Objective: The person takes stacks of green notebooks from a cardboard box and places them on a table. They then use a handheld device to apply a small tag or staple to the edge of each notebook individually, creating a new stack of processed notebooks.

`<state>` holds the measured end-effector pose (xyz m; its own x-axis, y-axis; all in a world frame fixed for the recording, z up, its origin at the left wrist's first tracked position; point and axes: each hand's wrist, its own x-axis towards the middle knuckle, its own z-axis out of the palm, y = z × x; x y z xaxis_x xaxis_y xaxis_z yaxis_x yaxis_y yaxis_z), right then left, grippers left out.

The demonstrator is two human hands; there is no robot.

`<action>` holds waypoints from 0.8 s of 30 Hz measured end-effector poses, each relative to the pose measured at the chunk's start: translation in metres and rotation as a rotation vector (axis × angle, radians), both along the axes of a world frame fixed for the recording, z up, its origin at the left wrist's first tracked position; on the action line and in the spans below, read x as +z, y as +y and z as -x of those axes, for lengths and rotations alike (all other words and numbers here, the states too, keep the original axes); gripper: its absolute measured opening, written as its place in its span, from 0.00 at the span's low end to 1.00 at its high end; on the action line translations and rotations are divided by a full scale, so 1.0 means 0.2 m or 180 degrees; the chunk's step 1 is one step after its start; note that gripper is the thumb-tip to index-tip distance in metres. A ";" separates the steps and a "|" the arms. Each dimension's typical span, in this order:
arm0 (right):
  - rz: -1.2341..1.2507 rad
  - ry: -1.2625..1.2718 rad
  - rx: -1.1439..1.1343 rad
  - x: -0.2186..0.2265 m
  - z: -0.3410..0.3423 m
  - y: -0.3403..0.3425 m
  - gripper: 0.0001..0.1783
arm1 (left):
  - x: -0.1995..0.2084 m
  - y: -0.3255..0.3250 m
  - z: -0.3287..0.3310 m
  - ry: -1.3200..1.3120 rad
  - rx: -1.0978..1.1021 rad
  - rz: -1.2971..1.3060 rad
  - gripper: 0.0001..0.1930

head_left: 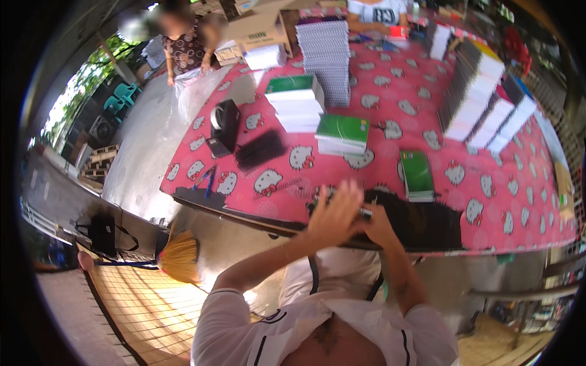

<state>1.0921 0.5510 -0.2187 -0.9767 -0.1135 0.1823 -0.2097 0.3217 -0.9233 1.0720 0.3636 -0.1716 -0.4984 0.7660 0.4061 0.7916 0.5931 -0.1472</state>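
Observation:
My left hand point(334, 215) is over the near edge of the table, its fingers stretched out and a little smeared by motion. Close beside it, my right hand point(379, 227) has its fingers curled in around something small, mostly hidden between the hands. Under both lies a black sheet point(427, 222) along the table's edge. A green-covered spiral notebook point(417, 174) rests just beyond my right hand. Farther off are a short stack of green notebooks point(343, 135) and a taller white-edged stack with a green cover point(297, 104).
Black binding coils point(260, 150) lie by a black tape dispenser point(227, 131) on the pink tablecloth point(378, 100). Blue-handled tools point(209, 184) sit at the left edge. Tall notebook stacks point(473, 91) stand right, another point(323, 61) at back. Two people are beyond the table; a broom point(180, 256) leans left.

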 end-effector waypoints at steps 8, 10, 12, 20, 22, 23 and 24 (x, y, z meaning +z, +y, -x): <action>0.0228 0.0059 0.0017 0.08 -0.01 -0.02 0.17 | 0.02 0.03 -0.01 -0.0407 -0.0051 -0.0271 0.43; 0.0436 0.0005 -0.0001 0.11 -0.02 -0.04 0.18 | 0.01 0.02 -0.01 -0.0406 -0.0149 -0.0407 0.42; 0.0411 0.0008 -0.0098 0.12 -0.03 -0.06 0.18 | -0.03 -0.04 -0.11 -0.0508 -0.0435 -0.0532 0.41; -0.0072 0.0353 0.0079 0.37 -0.11 0.12 0.15 | 0.15 0.03 0.08 -0.0699 -0.0633 -0.1255 0.08; 0.0084 0.0303 0.0097 0.39 -0.12 0.17 0.12 | 0.14 0.04 0.08 -0.0695 -0.0618 -0.1322 0.06; 0.0125 0.0157 0.0115 0.38 -0.11 0.19 0.11 | 0.14 0.04 0.07 -0.0692 -0.0610 -0.1356 0.05; 0.0159 0.0026 0.0129 0.39 -0.09 0.20 0.10 | 0.14 0.04 0.07 -0.0698 -0.0603 -0.1358 0.05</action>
<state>1.1103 0.5909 -0.1416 -0.9699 -0.1434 0.1968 -0.2293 0.2663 -0.9362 1.0571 0.3718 -0.1433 -0.4755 0.6399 0.6037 0.8760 0.4074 0.2582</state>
